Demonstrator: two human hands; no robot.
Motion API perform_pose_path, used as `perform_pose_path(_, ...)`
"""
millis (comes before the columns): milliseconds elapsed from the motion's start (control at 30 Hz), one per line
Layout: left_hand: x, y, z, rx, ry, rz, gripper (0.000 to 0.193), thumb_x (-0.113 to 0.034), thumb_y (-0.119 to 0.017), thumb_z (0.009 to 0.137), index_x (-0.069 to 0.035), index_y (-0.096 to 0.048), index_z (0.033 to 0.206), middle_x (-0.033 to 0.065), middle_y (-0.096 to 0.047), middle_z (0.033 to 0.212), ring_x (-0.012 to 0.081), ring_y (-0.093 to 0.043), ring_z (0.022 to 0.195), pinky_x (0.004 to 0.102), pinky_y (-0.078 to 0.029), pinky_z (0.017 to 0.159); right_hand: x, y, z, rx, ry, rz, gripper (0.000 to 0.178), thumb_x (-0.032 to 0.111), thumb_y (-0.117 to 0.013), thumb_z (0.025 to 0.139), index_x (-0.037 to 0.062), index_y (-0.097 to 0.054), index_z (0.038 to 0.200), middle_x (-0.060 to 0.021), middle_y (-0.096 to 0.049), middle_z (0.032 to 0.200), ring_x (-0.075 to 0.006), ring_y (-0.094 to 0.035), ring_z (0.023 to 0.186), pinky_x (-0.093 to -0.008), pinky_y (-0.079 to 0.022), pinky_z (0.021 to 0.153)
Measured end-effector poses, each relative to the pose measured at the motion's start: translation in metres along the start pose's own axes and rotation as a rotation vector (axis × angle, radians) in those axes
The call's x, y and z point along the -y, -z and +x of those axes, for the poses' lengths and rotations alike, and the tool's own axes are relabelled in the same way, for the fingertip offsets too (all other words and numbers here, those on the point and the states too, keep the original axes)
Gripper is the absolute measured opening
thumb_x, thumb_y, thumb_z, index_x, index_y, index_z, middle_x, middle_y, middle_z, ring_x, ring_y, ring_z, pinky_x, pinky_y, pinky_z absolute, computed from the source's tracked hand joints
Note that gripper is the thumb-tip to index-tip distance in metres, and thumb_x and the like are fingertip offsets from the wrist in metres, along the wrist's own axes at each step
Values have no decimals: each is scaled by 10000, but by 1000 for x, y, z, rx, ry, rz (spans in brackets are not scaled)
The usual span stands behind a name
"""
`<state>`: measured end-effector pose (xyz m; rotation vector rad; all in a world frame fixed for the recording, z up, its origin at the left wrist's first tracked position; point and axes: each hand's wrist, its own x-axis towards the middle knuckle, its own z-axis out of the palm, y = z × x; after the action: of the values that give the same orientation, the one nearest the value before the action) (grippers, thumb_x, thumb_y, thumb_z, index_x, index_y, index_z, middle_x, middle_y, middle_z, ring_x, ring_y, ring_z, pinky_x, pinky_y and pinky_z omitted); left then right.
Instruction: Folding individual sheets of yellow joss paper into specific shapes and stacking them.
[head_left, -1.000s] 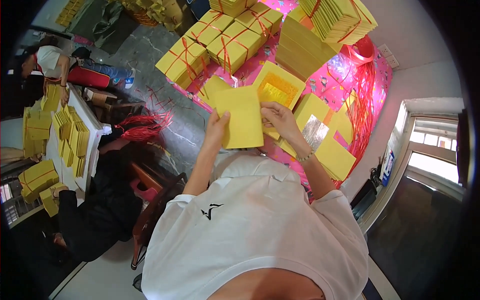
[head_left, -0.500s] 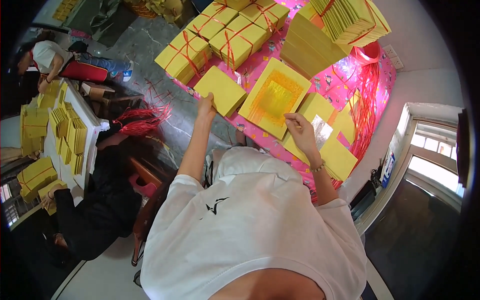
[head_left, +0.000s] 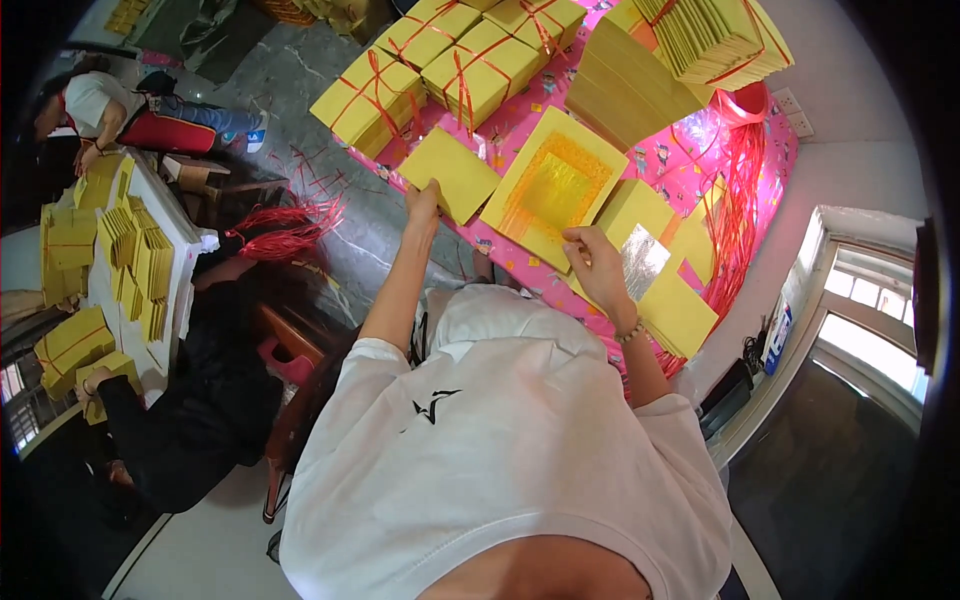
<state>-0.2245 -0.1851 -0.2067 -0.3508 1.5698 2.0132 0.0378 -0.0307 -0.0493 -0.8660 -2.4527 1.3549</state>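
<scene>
The plain yellow paper stack (head_left: 449,174) lies tilted on the pink table (head_left: 700,150), just left of the gold-foil sheet (head_left: 553,187), which serves here as the landmark. The left hand (head_left: 424,203) reaches out at the near edge of this stack, its fingers curled onto the lower corner; it touches the paper, though whether it actually pinches it cannot be told from this view. The gold-foil sheet is a large yellow square with a shiny gold centre, lying flat on the table. The right hand (head_left: 596,265) rests at the near right corner of the gold-foil sheet, fingers bent and touching its edge, with a bead bracelet (head_left: 628,333) at the wrist; a firm grip cannot be made out. Just right of the gold-foil sheet lies a silver-foil sheet (head_left: 642,260) among smaller yellow stacks (head_left: 678,312). Beyond the gold-foil sheet, further from the person, sit yellow bundles tied with red string (head_left: 470,62). Loose red strings (head_left: 742,200) hang well to its right. Far to the left of the gold-foil sheet, another person in black (head_left: 190,410) sits at a white table (head_left: 180,240) covered with yellow paper.
</scene>
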Motion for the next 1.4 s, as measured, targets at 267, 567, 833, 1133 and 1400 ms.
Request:
perform_pose_path(267,7,10,14,-191,-171,672,384,-151,-648,779,61,-562,1087,191,-641,1026,304,-630,918,364,-488,783,18,-2,-2,-27,263,-319,325,183,-728,721,37,-618,989,-103,-590,947,-279,-595,833,-346,-496,726)
perform_pose_path(567,9,38,4,-458,-594,891,393,-177,-685,746,32,-555,1052,145,-615,881,325,-602,754,377,-488,740,8,-9,0,33,250,-286,142,190,-683,755,60,-669,811,-77,-624,793,-262,-607,760,-362,-494,651)
perform_pose_path(833,-56,-26,-92,494,-266,465,403,-170,-747,730,-56,-570,1074,91,-546,959,181,-555,794,285,-470,646,-2,-1,6,53,39,-107,182,190,-657,813,10,-664,834,-110,-637,785,-235,-623,667,-315,-489,609)
perform_pose_path(1133,-91,-77,-144,617,-1156,1251,448,-197,-777,646,-120,-608,1054,62,-552,1055,291,-490,1030,403,-396,900,2,4,10,22,-4,-72,198,227,-637,819,31,-664,833,-122,-633,785,-277,-627,687,-362,-491,617)
perform_pose_path(1400,-74,-112,-140,899,-1124,1484,314,-50,-640,701,-124,-614,1005,40,-622,980,256,-546,936,371,-415,834,15,21,14,-68,45,-69,187,223,-635,824,38,-659,815,-109,-615,779,-283,-615,703,-352,-487,630)
